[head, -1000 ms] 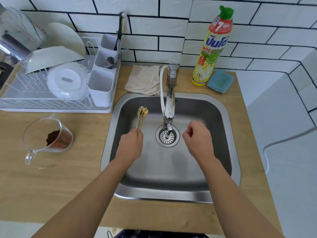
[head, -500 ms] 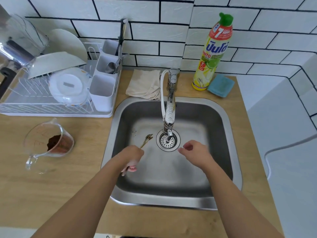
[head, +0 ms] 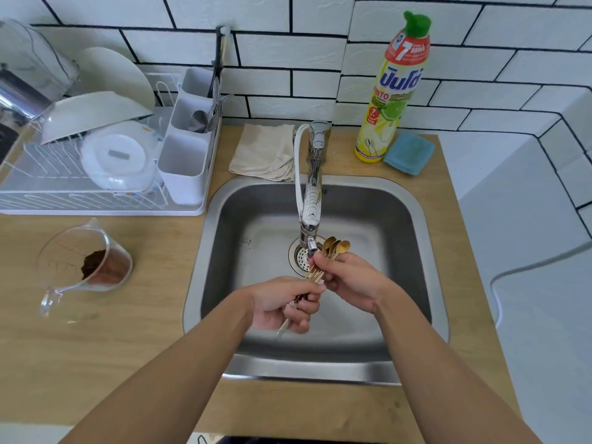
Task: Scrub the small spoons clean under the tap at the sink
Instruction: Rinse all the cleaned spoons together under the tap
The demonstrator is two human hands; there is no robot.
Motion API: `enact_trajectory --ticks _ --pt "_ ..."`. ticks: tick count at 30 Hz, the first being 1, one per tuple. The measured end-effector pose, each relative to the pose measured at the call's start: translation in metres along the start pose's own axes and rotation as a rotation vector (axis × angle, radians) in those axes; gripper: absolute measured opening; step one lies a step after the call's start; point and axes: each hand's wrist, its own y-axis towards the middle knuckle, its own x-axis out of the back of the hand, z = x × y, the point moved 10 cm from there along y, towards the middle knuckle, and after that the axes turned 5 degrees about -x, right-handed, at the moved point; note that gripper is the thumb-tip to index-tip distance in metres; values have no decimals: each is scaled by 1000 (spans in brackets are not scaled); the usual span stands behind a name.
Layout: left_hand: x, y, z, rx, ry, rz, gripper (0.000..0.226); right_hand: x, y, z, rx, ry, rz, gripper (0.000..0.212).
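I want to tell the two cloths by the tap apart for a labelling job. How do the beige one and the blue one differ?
The beige cloth lies left of the tap; the blue cloth lies right of it, beside the dish soap bottle. The beige cloth is larger, loosely folded and rumpled; the blue cloth is a smaller, neat pad-like rectangle. Both rest on the wooden counter behind the sink, untouched by either hand.

Three gold spoons (head: 336, 247), two hands, one tap (head: 312, 200), one sink (head: 416, 238).
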Motion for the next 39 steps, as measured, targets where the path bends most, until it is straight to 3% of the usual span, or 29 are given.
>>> enact_trajectory --ticks 5,10,13,15,17,19,21,25,29,35,39 --pt "29 -5 -4 -49 229 -233 43 33 -5 3 56 73 -244 18" --pt "22 0 -11 -63 240 -188 38 19 -10 3 154 80 -193 28" --pt "22 3 -15 -55 226 -175 47 20 -14 7 194 19 -221 30" --pt "29 2 -17 -63 145 -214 72 29 -17 12 220 27 -275 31" --pt "50 0 -21 -143 -31 -380 98 37 -22 16 269 41 -344 32" --pt "70 -3 -22 -283 -222 -598 105 36 -24 16 306 32 -388 29" --pt "72 -3 -19 -393 -402 -697 102 29 -23 8 307 21 -423 26" --pt "68 0 -15 -487 -602 -683 101 21 -20 -6 248 25 -406 27" --pt "69 -3 -18 -527 -595 -642 100 15 -18 -11 217 87 -331 32" --pt "64 1 -21 -546 -560 -670 97 1 -20 -24 221 105 -342 21" --pt "64 1 -22 -562 -552 -670 96 -2 -20 -27 215 112 -347 26"
